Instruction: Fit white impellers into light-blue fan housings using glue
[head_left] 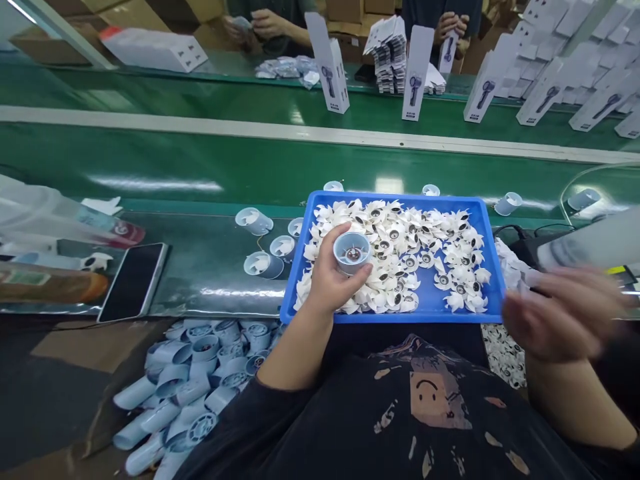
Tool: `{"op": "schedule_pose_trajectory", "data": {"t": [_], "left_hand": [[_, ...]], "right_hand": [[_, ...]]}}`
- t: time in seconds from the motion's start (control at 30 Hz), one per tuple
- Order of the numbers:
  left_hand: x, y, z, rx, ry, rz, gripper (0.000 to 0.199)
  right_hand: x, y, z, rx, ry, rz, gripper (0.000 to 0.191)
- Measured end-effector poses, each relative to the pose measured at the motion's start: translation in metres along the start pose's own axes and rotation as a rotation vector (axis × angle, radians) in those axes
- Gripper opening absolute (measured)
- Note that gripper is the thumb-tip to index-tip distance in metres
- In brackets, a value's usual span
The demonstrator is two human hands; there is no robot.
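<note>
My left hand [327, 283] is closed around a light blue cylindrical fan housing [353, 251], its open end facing up with a small motor and ribs visible inside. It is held over a blue tray [428, 291] heaped with white fan blades [385, 243], many showing dark round hubs. To the right of the tray, my right hand [560, 317] is smeared by motion. Its fingers look bent, but what they hold, if anything, is unclear. A blurred whitish cylindrical object [590, 243] is just beyond that hand.
Several blue housings [264, 265] stand left of the tray, near a phone [134, 281]. More housings [195, 380] are piled low on the left. Upright printed boxes [414, 77] line the far side of the green conveyor [225, 163]. Two people [273, 23] work opposite.
</note>
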State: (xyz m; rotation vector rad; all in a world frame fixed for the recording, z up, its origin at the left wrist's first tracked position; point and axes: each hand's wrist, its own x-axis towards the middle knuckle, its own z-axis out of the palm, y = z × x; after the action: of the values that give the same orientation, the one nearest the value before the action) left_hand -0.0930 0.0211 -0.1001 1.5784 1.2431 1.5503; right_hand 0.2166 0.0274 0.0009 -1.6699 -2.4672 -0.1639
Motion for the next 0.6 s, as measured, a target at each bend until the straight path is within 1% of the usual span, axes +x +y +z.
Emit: {"op": "schedule_pose_trajectory", "data": {"t": [0.03, 0.07, 0.1, 0.2, 0.27, 0.37, 0.43, 0.5, 0.6], "left_hand": [[-0.002, -0.001, 0.001, 0.01, 0.007, 0.007, 0.068], [-0.003, -0.003, 0.003, 0.021, 0.014, 0.013, 0.07], [-0.004, -0.003, 0.004, 0.027, 0.024, 0.017, 0.071], [-0.002, -0.002, 0.006, 0.045, 0.048, 0.032, 0.067], [0.0, 0.004, 0.006, 0.099, 0.034, 0.078, 0.06], [0.003, 0.013, 0.005, 0.172, -0.039, 0.148, 0.053], [0.002, 0.016, 0.004, 0.162, -0.072, 0.131, 0.056], [-0.001, 0.016, 0.005, 0.114, -0.089, 0.099, 0.062], [-0.003, 0.013, 0.007, 0.056, -0.105, 0.091, 0.065]], "right_hand": [[0.004, -0.005, 0.007, -0.082, -0.149, -0.07, 0.035], [0.009, -0.009, 0.015, -0.134, -0.262, -0.115, 0.029], [0.014, -0.012, 0.025, -0.171, -0.35, -0.13, 0.026], [0.03, -0.016, 0.048, -0.267, -0.533, -0.102, 0.022], [0.036, -0.017, 0.055, -0.329, -0.617, -0.063, 0.025], [0.041, -0.021, 0.051, -0.376, -0.686, -0.036, 0.028], [0.042, -0.026, 0.045, -0.37, -0.71, -0.036, 0.028], [0.042, -0.029, 0.042, -0.335, -0.704, -0.039, 0.028], [0.042, -0.029, 0.037, -0.245, -0.634, -0.001, 0.031]]}}
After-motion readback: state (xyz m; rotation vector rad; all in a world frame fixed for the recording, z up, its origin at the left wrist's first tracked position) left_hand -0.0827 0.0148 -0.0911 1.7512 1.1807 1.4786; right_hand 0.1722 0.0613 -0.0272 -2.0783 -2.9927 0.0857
